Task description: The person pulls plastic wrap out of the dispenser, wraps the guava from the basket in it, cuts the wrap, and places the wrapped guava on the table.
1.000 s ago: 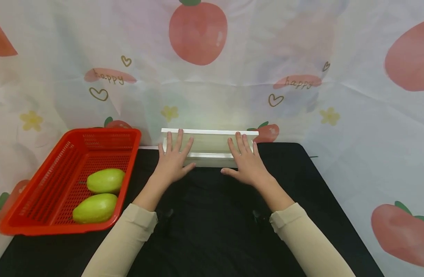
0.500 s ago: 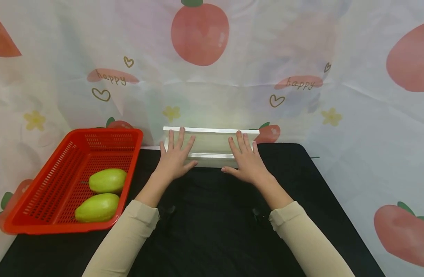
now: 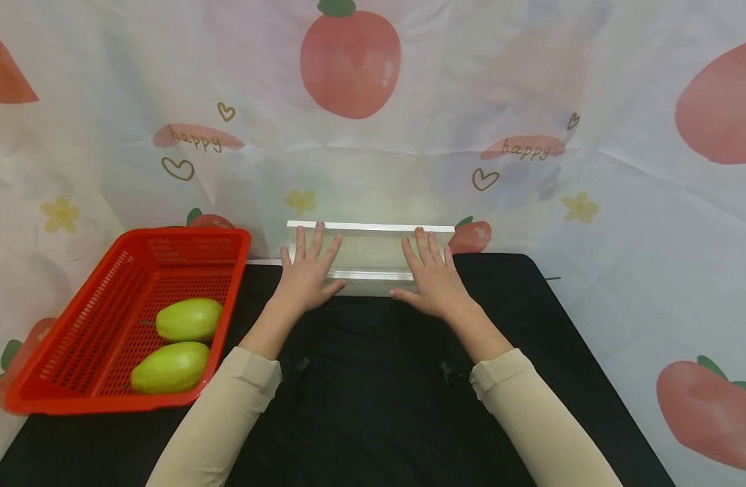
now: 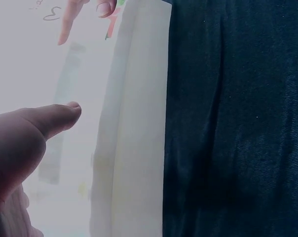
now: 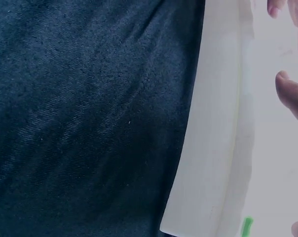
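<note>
A long pale box-like piece (image 3: 373,251) with a white strip along its top stands at the far edge of the black-covered table, against the patterned cloth. My left hand (image 3: 302,281) lies in front of its left end, fingers straight and spread. My right hand (image 3: 435,284) mirrors it at the right end, also with straight, spread fingers. Whether the palms press on the piece cannot be seen. In the left wrist view its pale lower front (image 4: 139,128) runs beside the left thumb (image 4: 53,118); the right wrist view shows the right thumb (image 5: 291,96) apart from the left fingers.
To the left stands a red slotted basket (image 3: 126,404) holding two green oval fruits (image 3: 189,320), with stems showing. A black cloth (image 3: 360,406) covers the table. Behind hangs a white cloth (image 3: 409,169) printed with fruit, hearts and "happy".
Both hands keep their spread pose at the piece's ends. The white top strip and the fingertips have shifted very slightly upward in the head view.
</note>
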Demonstrator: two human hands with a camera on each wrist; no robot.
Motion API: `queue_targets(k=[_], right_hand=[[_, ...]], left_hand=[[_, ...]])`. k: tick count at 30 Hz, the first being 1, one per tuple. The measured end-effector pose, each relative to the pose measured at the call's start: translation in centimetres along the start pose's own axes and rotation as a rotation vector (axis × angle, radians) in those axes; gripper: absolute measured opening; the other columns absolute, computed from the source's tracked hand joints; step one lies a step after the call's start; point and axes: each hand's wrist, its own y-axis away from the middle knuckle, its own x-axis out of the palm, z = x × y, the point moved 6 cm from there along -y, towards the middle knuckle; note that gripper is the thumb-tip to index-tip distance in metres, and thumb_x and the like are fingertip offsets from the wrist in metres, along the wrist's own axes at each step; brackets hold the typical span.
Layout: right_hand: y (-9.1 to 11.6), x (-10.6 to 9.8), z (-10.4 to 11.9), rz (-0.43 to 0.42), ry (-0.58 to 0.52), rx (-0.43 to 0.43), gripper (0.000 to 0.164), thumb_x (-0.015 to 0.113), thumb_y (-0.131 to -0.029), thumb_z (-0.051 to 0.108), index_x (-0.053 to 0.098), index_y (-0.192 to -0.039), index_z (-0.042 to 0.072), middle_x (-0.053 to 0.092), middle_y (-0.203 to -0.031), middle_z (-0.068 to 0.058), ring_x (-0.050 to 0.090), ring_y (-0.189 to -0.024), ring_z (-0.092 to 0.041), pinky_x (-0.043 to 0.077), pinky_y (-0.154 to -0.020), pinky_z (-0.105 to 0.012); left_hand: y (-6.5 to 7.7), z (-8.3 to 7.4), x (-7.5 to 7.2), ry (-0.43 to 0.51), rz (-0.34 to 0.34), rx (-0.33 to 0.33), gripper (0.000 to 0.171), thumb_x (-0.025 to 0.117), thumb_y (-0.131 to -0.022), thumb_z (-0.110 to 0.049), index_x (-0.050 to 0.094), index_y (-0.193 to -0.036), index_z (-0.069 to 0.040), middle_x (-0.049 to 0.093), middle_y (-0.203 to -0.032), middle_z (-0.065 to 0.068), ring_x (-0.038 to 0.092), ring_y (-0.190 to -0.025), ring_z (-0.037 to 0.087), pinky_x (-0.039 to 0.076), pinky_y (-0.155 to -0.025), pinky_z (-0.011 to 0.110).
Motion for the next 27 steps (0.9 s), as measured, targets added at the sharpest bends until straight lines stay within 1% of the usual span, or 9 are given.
queue_targets(k=[3,6,14,18,21,23,25,27], right_hand=[[-0.1,0.0,-0.3,-0.003,-0.003,0.002,0.107,0.061,-0.088,0.067,0.007,-0.161,0.01,-0.011,-0.166,-0.018,-0.009,-0.153,-0.037,0.01,-0.118,-0.065],[-0.3,0.0,-0.4,-0.005,-0.016,-0.001,0.106,0.062,-0.088,0.065,0.008,-0.161,0.009,-0.011,-0.166,-0.018,-0.008,-0.153,-0.038,0.011,-0.118,-0.066],[-1.0,-0.4,-0.4,-0.01,-0.035,0.006,0.103,0.062,-0.09,0.063,0.01,-0.161,0.009,-0.01,-0.167,-0.017,-0.006,-0.153,-0.038,0.012,-0.118,-0.065],[-1.4,-0.3,-0.2,0.013,-0.038,0.001,0.104,0.061,-0.09,0.064,0.008,-0.161,0.009,-0.011,-0.166,-0.018,-0.007,-0.153,-0.039,0.011,-0.118,-0.065],[-1.7,-0.3,-0.2,0.029,-0.028,0.012,0.105,0.061,-0.089,0.064,0.006,-0.161,0.01,-0.012,-0.166,-0.018,-0.008,-0.153,-0.039,0.01,-0.119,-0.064],[-2.0,-0.3,-0.3,0.034,-0.02,0.019,0.105,0.061,-0.089,0.064,0.006,-0.161,0.01,-0.01,-0.166,-0.019,-0.007,-0.153,-0.039,0.01,-0.119,-0.064],[-2.3,-0.3,-0.3,0.044,-0.016,0.024,0.105,0.061,-0.09,0.064,0.006,-0.161,0.01,-0.008,-0.166,-0.02,-0.006,-0.153,-0.039,0.01,-0.119,-0.064],[-2.5,-0.2,-0.3,0.06,-0.01,0.026,0.104,0.059,-0.09,0.065,0.006,-0.161,0.011,-0.006,-0.166,-0.021,-0.004,-0.153,-0.04,0.01,-0.119,-0.064]], left_hand=[[-0.3,-0.1,-0.1,-0.003,-0.004,0.004,0.089,0.064,-0.092,-0.054,0.017,-0.161,-0.022,-0.004,-0.168,0.014,-0.009,-0.15,0.047,0.012,-0.11,0.077],[-0.5,-0.1,-0.2,-0.002,0.01,0.004,0.089,0.063,-0.093,-0.054,0.016,-0.161,-0.023,-0.006,-0.168,0.013,-0.01,-0.15,0.047,0.012,-0.111,0.076],[-1.1,0.3,-0.2,0.027,0.027,-0.005,0.089,0.062,-0.094,-0.053,0.014,-0.162,-0.023,-0.009,-0.167,0.014,-0.012,-0.15,0.047,0.009,-0.112,0.076],[-1.2,0.5,0.2,0.034,0.046,-0.02,0.09,0.062,-0.094,-0.053,0.011,-0.162,-0.024,-0.012,-0.167,0.014,-0.015,-0.149,0.048,0.008,-0.113,0.074],[-1.3,0.6,0.4,0.039,0.05,-0.022,0.091,0.062,-0.094,-0.053,0.01,-0.162,-0.023,-0.012,-0.167,0.015,-0.015,-0.148,0.05,0.008,-0.113,0.074],[-1.3,0.6,0.5,0.042,0.051,-0.024,0.09,0.062,-0.094,-0.053,0.01,-0.162,-0.022,-0.012,-0.167,0.015,-0.013,-0.148,0.051,0.007,-0.113,0.074],[-1.4,0.6,0.5,0.045,0.047,-0.027,0.09,0.062,-0.094,-0.053,0.012,-0.162,-0.021,-0.008,-0.167,0.016,-0.009,-0.148,0.052,0.009,-0.112,0.075],[-1.4,0.7,0.7,0.046,0.06,-0.036,0.09,0.062,-0.094,-0.054,0.012,-0.162,-0.022,-0.006,-0.167,0.017,-0.006,-0.149,0.052,0.009,-0.112,0.075]])
